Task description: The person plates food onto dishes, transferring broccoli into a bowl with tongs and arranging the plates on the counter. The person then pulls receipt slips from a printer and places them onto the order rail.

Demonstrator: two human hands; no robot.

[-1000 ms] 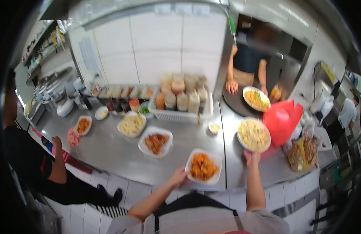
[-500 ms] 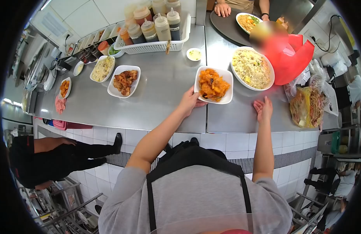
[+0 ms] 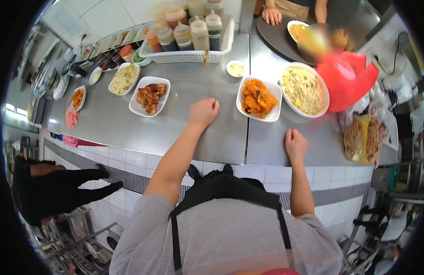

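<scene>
My left hand (image 3: 204,112) is closed in a loose fist over the steel counter, holding nothing that I can see. It lies between a white square dish of browned fried chicken (image 3: 151,96) and a white square dish of orange glazed pieces (image 3: 259,98), touching neither. Closer to the counter's front edge, my right hand (image 3: 296,145) is also curled shut, with nothing visible in it. Beyond it, a large white oval bowl of fried rice (image 3: 305,89) stands against the orange dish. A red plastic bag (image 3: 351,80) is to the right of the rice.
A white basket of sauce bottles (image 3: 189,56) stands along the wall. A small cup (image 3: 235,68) sits behind the orange dish. A smaller rice bowl (image 3: 124,79) is at left, a bag of shredded food (image 3: 364,140) at right. Across the counter, another person's hand (image 3: 272,16) rests on a dark round tray (image 3: 272,39).
My left hand has let go of the orange dish and moved left. My right hand has closed and drawn back from the rice bowl. At left, a person in black has stepped further away.
</scene>
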